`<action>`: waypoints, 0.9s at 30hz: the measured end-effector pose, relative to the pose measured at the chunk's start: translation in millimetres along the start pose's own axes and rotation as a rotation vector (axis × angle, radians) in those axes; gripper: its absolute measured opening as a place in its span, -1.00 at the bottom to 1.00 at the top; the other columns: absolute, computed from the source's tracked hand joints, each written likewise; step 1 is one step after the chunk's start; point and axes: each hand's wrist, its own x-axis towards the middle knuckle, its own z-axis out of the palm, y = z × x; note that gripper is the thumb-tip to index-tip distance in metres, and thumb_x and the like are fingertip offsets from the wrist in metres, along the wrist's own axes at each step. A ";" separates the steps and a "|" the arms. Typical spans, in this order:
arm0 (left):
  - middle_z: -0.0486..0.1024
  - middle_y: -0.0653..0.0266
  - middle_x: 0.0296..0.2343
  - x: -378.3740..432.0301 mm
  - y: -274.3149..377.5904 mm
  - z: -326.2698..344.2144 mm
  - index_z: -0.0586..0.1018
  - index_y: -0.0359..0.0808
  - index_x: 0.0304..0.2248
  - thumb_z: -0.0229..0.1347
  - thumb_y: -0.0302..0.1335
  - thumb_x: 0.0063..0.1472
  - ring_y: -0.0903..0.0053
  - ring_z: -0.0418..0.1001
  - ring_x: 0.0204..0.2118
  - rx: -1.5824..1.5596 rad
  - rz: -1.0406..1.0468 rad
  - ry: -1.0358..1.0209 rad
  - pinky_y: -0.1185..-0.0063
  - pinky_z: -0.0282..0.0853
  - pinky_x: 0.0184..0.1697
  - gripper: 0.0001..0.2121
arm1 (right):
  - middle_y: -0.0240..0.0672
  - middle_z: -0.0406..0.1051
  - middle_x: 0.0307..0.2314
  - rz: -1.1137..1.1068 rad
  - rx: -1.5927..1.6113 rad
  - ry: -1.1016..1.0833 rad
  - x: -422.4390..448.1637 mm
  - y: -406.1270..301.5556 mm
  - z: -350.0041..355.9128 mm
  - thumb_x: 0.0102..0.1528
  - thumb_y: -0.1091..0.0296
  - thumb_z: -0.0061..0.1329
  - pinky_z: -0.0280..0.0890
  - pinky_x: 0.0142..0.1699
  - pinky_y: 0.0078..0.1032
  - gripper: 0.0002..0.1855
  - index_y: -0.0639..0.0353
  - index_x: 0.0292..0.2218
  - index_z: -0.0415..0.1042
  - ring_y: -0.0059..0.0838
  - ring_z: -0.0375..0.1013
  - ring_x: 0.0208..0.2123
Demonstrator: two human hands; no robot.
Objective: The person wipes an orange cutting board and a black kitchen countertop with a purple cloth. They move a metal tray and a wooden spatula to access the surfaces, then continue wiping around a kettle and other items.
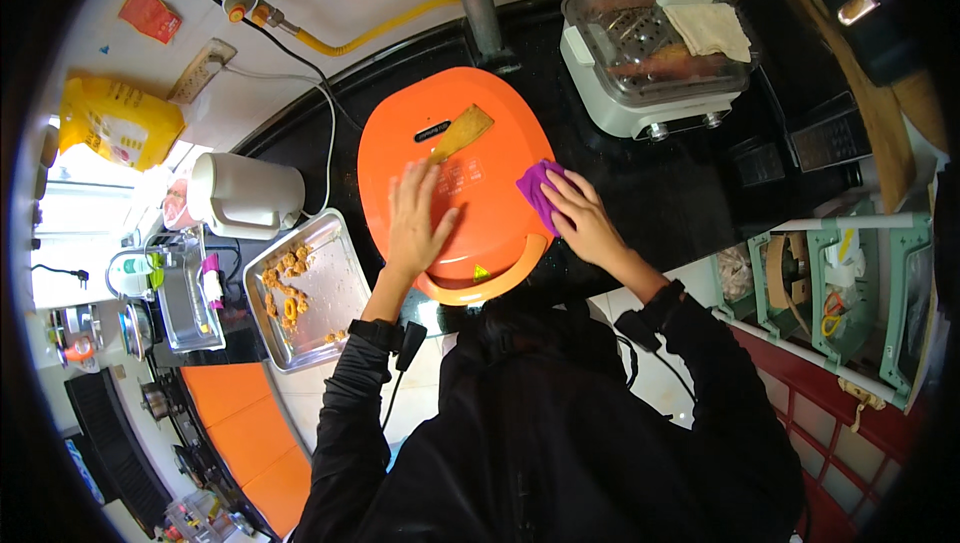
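Note:
An orange electric baking pan (480,228) with its lid down and a curved handle sits on the black countertop in front of me. A wooden spatula (466,130) lies on the lid. My left hand (417,220) is over the lid's left part, fingers spread, its fingertips near the narrow end of the spatula; whether it touches either is unclear. My right hand (589,222) presses a purple cloth (538,194) against the lid's right edge, fingers on top of the cloth.
Left of the pan, a metal tray (337,258) holds browned food pieces. Beyond it stand a white pitcher-like container (244,194) and a sink (184,303). A white steamer (622,92) with a clear lid and folded cloth stands at back right. A metal pipe (480,10) rises behind.

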 end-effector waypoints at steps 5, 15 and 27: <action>0.00 0.14 0.20 3.1 21.3 12.1 0.14 -0.25 0.17 -0.04 -0.18 0.20 0.30 -0.13 0.28 0.037 0.151 -0.242 0.31 -0.30 0.31 -0.40 | -0.27 0.22 0.09 0.051 0.077 0.050 85.4 46.7 13.4 0.13 0.42 -0.16 0.15 0.11 -0.36 -0.61 0.14 0.02 0.35 -0.11 0.26 -0.02; 0.04 0.17 0.18 -1.5 18.1 22.0 0.19 -0.23 0.15 -0.06 -0.16 0.19 0.34 -0.09 0.27 0.037 0.122 -0.217 0.34 -0.27 0.31 -0.42 | -0.49 0.34 -0.01 0.012 0.021 0.117 85.4 27.4 25.4 0.10 0.42 -0.12 0.04 0.11 -0.37 -0.68 0.03 -0.09 0.46 -0.42 0.19 0.07; 0.09 0.13 0.16 -11.4 3.7 34.7 0.24 -0.27 0.12 -0.07 -0.25 0.21 0.29 -0.05 0.25 -0.100 0.162 -0.106 0.32 -0.27 0.31 -0.49 | -0.45 0.40 -0.11 -0.023 -0.001 -0.111 -9.0 -81.5 17.7 0.04 0.50 -0.11 0.06 0.04 -0.38 -0.72 0.13 -0.18 0.48 -0.36 0.25 -0.03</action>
